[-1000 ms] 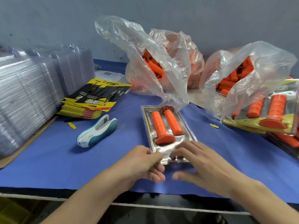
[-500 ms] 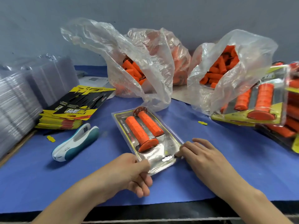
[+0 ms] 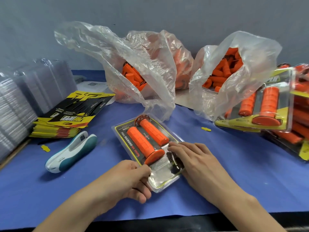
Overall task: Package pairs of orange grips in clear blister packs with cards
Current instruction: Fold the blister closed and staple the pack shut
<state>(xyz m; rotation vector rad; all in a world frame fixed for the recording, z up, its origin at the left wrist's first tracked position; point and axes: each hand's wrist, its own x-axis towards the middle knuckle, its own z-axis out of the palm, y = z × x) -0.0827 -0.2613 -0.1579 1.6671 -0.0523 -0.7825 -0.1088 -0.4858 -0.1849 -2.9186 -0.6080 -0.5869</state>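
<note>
- Orange grips (image 3: 141, 142), two of them, lie side by side inside a clear blister pack (image 3: 160, 180), with a printed card (image 3: 124, 138) under them, at the middle of the blue tabletop (image 3: 234, 164).
- Left hand (image 3: 127, 180) pinches the pack's near left edge, thumb on top and fingers (image 3: 142, 197) curled beneath.
- Right hand (image 3: 197, 163) lies flat on the pack's right side. Its fingers are straight, press down by the grips' near ends and clutch nothing.
- Judging from this, the pack is filled and is being pressed closed. Whether its edges have snapped together I cannot tell.
- A stapler (image 3: 71, 151) sits to the left, with no hand on it.
- Finished packs (image 3: 260, 111) are piled at the right.
- Plenty remains: two bags (image 3: 142, 72) of loose grips behind, a stack of cards (image 3: 70, 118) and stacks of empty blisters (image 3: 15, 111) at the left.
</note>
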